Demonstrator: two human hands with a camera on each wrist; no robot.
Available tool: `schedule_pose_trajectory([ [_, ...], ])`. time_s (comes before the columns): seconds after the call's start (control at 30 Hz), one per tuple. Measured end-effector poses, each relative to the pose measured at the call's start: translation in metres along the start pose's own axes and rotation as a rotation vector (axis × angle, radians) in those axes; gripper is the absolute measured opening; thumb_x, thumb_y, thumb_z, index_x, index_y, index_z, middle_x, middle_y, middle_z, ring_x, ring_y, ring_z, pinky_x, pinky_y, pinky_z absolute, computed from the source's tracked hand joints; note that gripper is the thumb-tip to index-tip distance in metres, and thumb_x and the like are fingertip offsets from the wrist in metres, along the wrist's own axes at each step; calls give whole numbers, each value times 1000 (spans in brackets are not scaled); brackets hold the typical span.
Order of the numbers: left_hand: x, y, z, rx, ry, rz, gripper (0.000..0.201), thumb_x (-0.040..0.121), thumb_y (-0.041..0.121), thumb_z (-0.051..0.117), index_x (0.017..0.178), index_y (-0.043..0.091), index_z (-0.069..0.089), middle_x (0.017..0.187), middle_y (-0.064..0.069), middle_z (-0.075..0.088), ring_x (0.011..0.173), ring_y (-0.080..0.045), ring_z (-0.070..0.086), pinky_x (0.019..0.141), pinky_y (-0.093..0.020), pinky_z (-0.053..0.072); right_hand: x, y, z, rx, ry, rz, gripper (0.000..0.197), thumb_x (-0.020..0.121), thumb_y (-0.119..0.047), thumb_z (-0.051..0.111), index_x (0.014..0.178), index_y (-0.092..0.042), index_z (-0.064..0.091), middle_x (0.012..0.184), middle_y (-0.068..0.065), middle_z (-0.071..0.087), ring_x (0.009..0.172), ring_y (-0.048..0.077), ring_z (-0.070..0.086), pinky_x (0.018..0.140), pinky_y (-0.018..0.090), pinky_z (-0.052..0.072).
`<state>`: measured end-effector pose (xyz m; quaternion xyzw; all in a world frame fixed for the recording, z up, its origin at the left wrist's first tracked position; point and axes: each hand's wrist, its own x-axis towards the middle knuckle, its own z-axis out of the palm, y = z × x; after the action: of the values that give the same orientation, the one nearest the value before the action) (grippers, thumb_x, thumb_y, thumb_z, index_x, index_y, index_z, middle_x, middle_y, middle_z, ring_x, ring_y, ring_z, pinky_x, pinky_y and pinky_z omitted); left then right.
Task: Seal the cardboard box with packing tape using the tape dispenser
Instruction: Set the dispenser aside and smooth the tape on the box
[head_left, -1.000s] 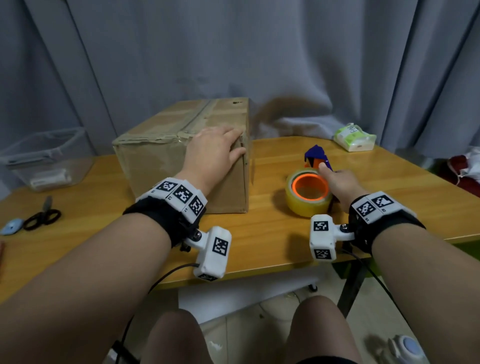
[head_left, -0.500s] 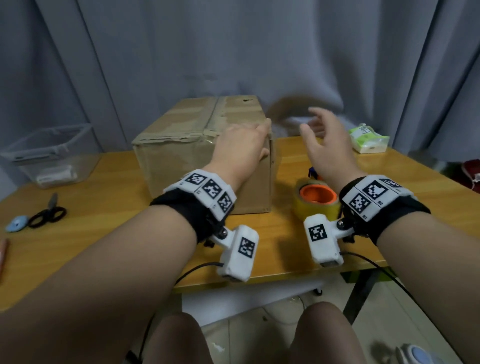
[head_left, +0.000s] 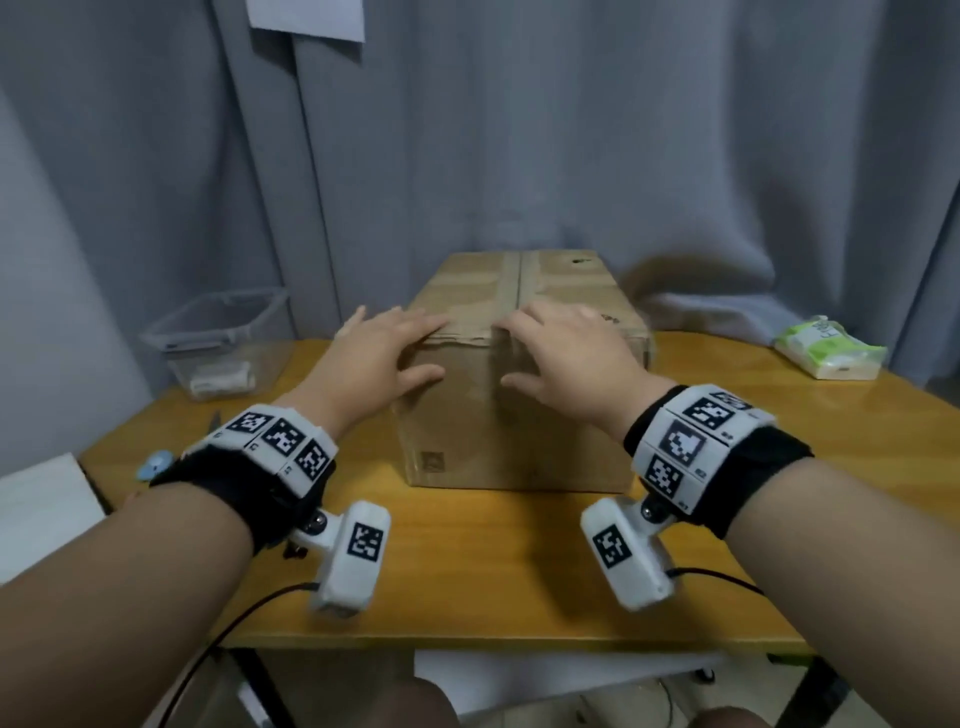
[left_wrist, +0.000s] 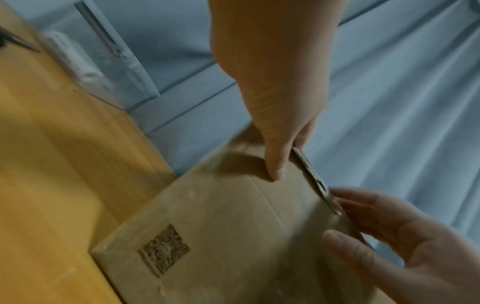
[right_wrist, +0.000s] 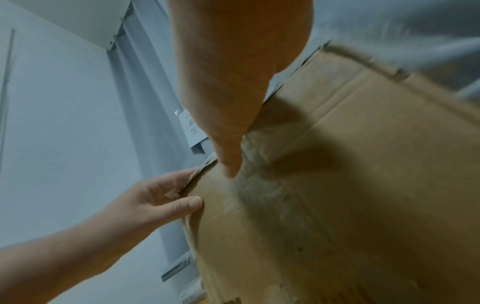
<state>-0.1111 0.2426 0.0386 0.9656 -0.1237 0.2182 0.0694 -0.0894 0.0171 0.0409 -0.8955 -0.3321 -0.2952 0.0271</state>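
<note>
Both hands on the cardboard box (head_left: 519, 415), mid-table (head_left: 467, 571): left hand (head_left: 379, 358) and right hand (head_left: 566, 364) flat-fingered over the near top edge, thumbs on the front face, gripping nothing. Tape dispenser not in view. Risk: flaps spring up once released, so the seam gapes before taping.

Cardboard box (head_left: 498, 431): near top edge partly covered by the left hand (head_left: 376, 358) and right hand (head_left: 566, 358); far side hidden. Printed code (left_wrist: 165, 252) on the box front, blurred, unreadable. Scissors (head_left: 214, 420) left of the box, mostly hidden behind the left wrist. Box's right part smeared in the right wrist view.
</note>
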Motion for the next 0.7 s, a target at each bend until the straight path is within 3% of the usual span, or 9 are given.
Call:
schedule_pose_trajectory([
  [0.1,-6,-8,3,-156,68,-33,59,83,35,68,137,26,47,141,4,49,131,-13,42,109,-25,28,6,-2,8,12,75,12,35,87,-37,62,117,-21,54,108,1,59,103,24,54,85,35,41],
  [0.17,-7,-3,7,-184,156,-46,55,82,32,70,133,20,53,135,2,55,125,-13,49,103,-22,33,3,3,11,20,115,4,29,87,-36,62,110,-19,58,101,1,62,95,24,58,79,35,44],
  [0.3,-11,2,14,-260,260,-31,44,82,28,70,124,18,61,125,0,62,116,-17,56,100,-28,41,3,5,14,-23,200,-42,21,87,-32,62,101,-16,63,90,2,66,81,25,62,69,34,46],
  [0.47,-14,-9,13,-284,337,76,25,85,17,68,110,16,69,118,0,67,110,-15,62,99,-28,44,15,-19,27,-49,364,-183,8,83,-17,65,88,-11,67,85,6,65,71,27,60,61,33,45],
  [0.53,-14,-13,14,-247,349,128,16,86,15,67,101,13,71,116,-3,68,107,-18,64,96,-33,49,18,-27,34,-43,414,-219,1,80,-9,67,79,-8,67,83,8,66,67,28,59,59,33,44],
  [0.7,-15,-18,22,-243,306,149,14,87,13,65,100,11,69,125,-5,63,117,-18,59,100,-35,46,14,-29,45,-6,498,-217,6,81,-6,65,76,-8,67,90,7,69,71,28,62,62,33,47],
])
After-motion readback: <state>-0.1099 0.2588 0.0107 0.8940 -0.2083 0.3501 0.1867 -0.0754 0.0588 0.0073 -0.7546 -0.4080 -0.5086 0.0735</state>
